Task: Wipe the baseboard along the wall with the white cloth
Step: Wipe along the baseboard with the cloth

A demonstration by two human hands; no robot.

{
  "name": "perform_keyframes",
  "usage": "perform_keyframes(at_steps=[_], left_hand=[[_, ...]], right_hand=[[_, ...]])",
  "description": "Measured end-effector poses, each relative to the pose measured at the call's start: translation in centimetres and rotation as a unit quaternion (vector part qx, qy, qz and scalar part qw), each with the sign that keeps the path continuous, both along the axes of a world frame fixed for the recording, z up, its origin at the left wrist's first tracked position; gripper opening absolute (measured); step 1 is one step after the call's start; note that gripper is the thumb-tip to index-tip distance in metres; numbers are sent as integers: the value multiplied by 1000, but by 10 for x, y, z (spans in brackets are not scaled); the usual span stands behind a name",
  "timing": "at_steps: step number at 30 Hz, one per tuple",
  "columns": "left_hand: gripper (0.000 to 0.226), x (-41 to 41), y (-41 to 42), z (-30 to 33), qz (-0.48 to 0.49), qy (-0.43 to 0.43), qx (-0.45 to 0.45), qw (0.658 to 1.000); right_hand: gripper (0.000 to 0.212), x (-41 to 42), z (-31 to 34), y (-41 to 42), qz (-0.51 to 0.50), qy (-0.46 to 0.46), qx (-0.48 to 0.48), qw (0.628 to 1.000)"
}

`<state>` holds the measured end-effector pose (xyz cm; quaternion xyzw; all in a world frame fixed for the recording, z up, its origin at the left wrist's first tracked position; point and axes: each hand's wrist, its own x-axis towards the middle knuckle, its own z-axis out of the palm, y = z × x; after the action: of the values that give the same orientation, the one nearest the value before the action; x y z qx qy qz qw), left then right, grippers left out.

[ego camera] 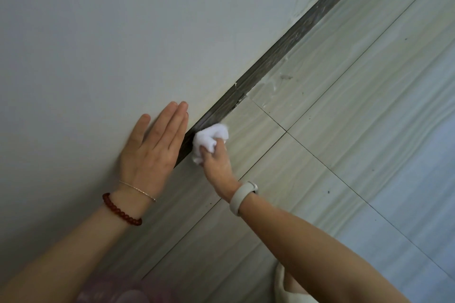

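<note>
A dark grey baseboard [283,51] runs diagonally from the lower middle to the upper right, between the white wall [123,32] and the tiled floor. My right hand [216,162] grips a bunched white cloth [209,138] and holds it against the baseboard's lower visible end. My left hand [155,145] lies flat on the wall with straight fingers, just left of the cloth, and covers the baseboard behind it.
Pale wood-grain floor tiles [344,118] with dark grout lines fill the right side. White smears and small dark specks mark the floor near the baseboard [283,79]. Pink fabric shows at the bottom edge [118,293].
</note>
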<state>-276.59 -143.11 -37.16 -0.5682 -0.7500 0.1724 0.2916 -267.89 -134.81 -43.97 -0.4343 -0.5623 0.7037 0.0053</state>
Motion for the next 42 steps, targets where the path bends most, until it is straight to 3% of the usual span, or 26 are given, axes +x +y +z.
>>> perform_keyframes(at_steps=[3,6,9,12,16,19,23,25,34,38,42], left_hand=[[44,0,1,-1,0,5,3,1000],[43,2,4,-2,1,1,-1,1000],[43,4,14,-4,-8,1,-4,1000],[45,4,39,-7,-29,-4,-6,1000],[56,-1,88,-4,-57,-23,-17,998],[63,-2,120,-1,-61,-30,-16,998],[68,0,138,3,-54,-12,-26,998],[62,-1,138,2,-46,-11,-29,998],[51,1,137,-1,-28,21,-37,999],[49,5,143,-3,-21,-3,-31,999],[51,6,166,-3,-20,-20,-13,1000]], right_hand=[[30,2,-8,-10,28,-2,-90,996],[30,-7,-7,13,-57,25,-144,988],[27,-10,-4,69,-142,59,-116,981],[41,-16,5,142,-196,51,-51,978],[42,-27,17,220,-270,40,27,962],[44,-21,14,210,-236,10,40,971],[28,-3,19,148,-79,46,40,995],[23,-7,22,156,-88,48,62,993],[28,-29,25,310,-307,42,81,947],[31,-21,16,255,-233,21,45,971],[19,-9,12,211,-137,43,13,990]])
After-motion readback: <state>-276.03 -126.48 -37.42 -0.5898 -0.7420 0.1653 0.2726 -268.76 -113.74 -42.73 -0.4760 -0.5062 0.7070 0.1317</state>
